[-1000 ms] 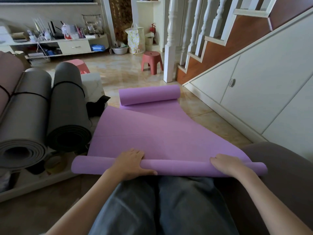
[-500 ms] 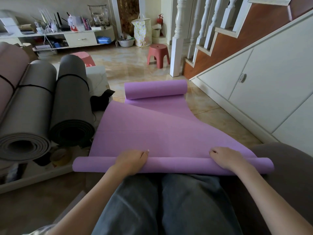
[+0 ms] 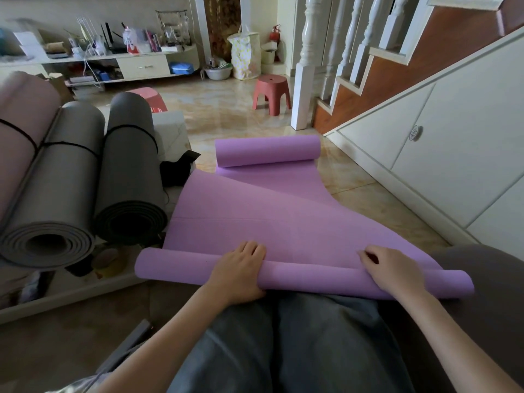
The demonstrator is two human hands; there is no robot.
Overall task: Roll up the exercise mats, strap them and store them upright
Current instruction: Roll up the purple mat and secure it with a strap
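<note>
The purple mat point(image 3: 269, 219) looks matt, soft foam. At nine o'clock the grey rolled mats point(image 3: 85, 177) are matt foam too. At twelve, glossy stone floor tiles point(image 3: 226, 109) and a smooth plastic stool point(image 3: 271, 92).

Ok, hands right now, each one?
Left hand: gripping the purple mat at its near roll.
Right hand: fingers curled over the same roll.

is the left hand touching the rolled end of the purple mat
Touching. The head view shows the left hand draped over the near roll of the purple mat, fingers on top and the thumb side against its near face, with no gap.
</note>
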